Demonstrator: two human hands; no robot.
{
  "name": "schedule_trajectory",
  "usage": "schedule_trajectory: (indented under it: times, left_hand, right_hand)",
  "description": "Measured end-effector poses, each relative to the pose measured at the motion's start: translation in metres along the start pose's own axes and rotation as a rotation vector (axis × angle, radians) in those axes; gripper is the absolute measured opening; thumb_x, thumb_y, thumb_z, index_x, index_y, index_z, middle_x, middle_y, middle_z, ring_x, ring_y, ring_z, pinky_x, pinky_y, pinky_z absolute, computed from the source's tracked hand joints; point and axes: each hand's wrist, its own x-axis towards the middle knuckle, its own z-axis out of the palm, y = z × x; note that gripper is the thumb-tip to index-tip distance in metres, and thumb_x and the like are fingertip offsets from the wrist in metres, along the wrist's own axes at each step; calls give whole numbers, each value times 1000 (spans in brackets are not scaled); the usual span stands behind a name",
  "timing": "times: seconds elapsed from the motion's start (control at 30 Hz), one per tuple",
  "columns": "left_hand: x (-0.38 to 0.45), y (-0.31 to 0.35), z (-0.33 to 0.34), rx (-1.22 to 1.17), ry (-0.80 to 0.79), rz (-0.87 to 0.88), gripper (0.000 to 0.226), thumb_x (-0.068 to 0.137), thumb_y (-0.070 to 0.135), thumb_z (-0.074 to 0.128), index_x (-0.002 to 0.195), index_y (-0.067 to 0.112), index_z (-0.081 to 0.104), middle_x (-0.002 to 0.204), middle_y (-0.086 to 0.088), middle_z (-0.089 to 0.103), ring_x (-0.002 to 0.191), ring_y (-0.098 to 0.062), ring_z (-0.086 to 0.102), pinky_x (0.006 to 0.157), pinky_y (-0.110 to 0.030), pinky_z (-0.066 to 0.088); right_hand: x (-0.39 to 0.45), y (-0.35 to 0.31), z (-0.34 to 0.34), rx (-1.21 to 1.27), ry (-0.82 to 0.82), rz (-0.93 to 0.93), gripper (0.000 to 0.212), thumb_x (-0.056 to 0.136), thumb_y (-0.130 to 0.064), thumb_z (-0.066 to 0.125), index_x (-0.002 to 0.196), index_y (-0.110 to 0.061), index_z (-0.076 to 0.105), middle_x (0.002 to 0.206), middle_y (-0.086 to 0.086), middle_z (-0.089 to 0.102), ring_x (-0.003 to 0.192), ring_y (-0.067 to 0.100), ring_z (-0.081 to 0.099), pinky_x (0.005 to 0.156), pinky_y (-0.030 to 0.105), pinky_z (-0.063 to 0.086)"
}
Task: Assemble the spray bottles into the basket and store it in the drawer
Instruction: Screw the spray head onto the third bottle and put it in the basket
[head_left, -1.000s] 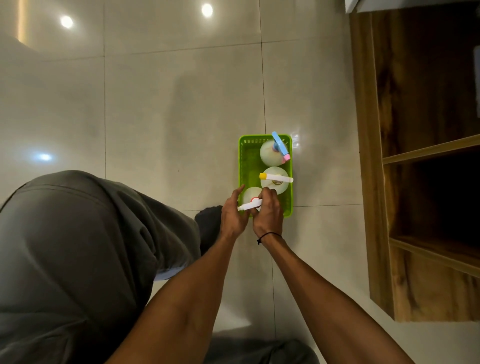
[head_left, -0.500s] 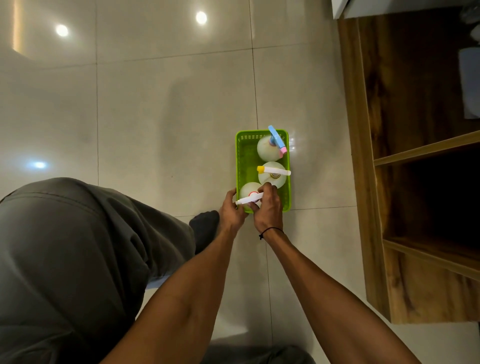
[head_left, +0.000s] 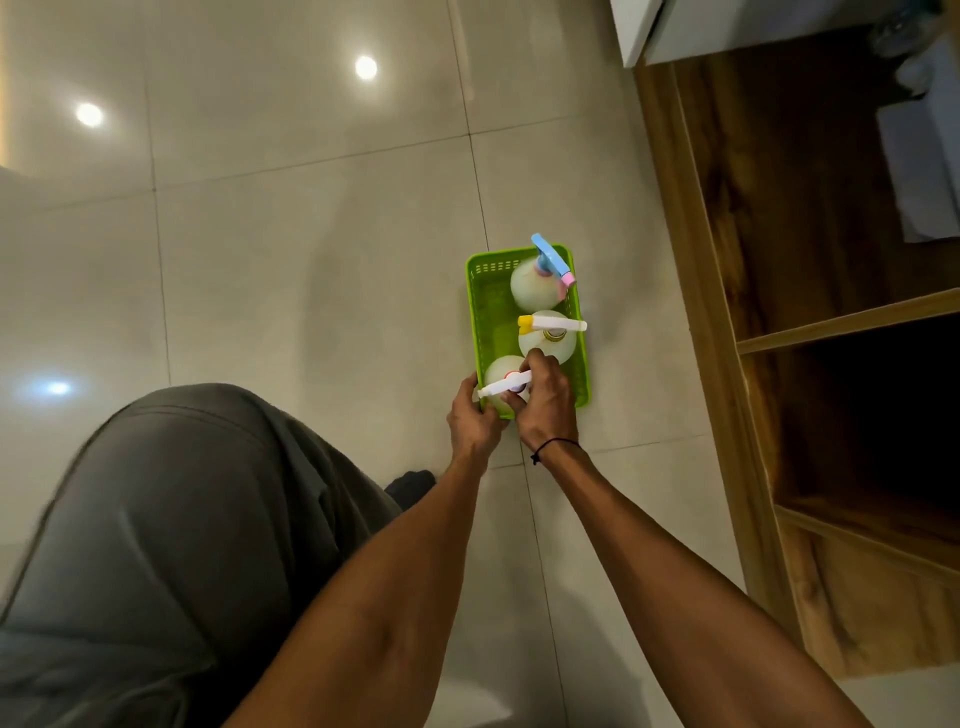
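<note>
A green plastic basket (head_left: 480, 312) stands on the tiled floor. Three pale spray bottles stand upright in it. The far bottle (head_left: 532, 286) has a blue head with a pink tip. The middle bottle (head_left: 548, 340) has a white head with a yellow tip. The near bottle (head_left: 500, 370) has a white spray head pointing left. My right hand (head_left: 545, 402) grips that near bottle's head from the right. My left hand (head_left: 472, 421) holds the basket's near left corner, against the same bottle.
A wooden cabinet (head_left: 779, 291) with open shelves stands to the right of the basket. My bent knee in grey trousers (head_left: 171, 519) fills the lower left. Bare glossy floor tiles (head_left: 291, 249) stretch left of and beyond the basket.
Both hands stay at the near bottle. My right hand has slid a little further over its spray head. The view has shifted slightly.
</note>
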Motion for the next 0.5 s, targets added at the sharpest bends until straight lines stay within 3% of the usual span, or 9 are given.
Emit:
schedule_trajectory:
  times: [0.17, 0.23, 0.33, 0.5]
  left_hand:
    - [20, 24, 5, -63, -28, -18, 58, 97, -9, 54, 153, 6, 52, 143, -23, 63, 129, -41, 64, 103, -58, 58]
    - [26, 38, 5, -94, -49, 7, 59, 93, 3, 61, 152, 6, 53, 140, -22, 66, 126, -40, 67, 101, -57, 59]
    - [32, 54, 9, -142, -55, 1, 70, 84, 19, 60, 153, 5, 52, 142, -20, 65, 127, -37, 66, 103, -57, 58]
    - [44, 70, 22, -140, 15, -62, 57, 92, -7, 64, 147, 8, 58, 135, -22, 69, 121, -38, 69, 103, -56, 57]
  right_hand:
    - [35, -11, -9, -4, 0, 39, 27, 80, -4, 80, 98, -4, 59, 95, 15, 65, 90, 34, 63, 71, 36, 46]
    - [46, -17, -12, -14, -7, 53, 27, 80, -4, 81, 95, -4, 59, 94, 14, 65, 89, 33, 63, 69, 32, 41]
    - [63, -25, -19, -30, -27, 54, 28, 81, -5, 81, 99, -2, 60, 96, 16, 66, 91, 35, 63, 72, 39, 47]
    - [84, -27, -30, -39, -100, 112, 36, 83, -7, 80, 108, 10, 62, 102, 22, 66, 97, 37, 63, 78, 39, 45]
